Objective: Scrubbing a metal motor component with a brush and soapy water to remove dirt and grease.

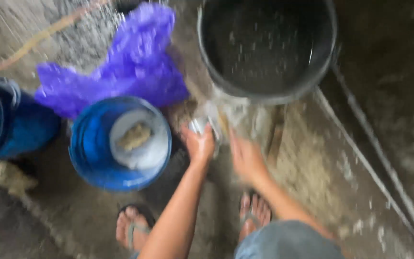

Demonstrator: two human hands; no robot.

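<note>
Below the black bucket (267, 45), the left hand (200, 144) gripped a small pale container (206, 125), the right hand (245, 158) too blurred to tell, with the blue bucket (120, 143) part-filled.

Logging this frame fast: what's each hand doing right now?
Left hand: closed around a small whitish object, too blurred to identify.
Right hand: below the black bucket; grip cannot be told.

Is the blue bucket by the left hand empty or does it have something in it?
Not empty. The blue bucket stands upright, open-topped, with a whitish container holding pale, crumbly stuff inside.
</note>
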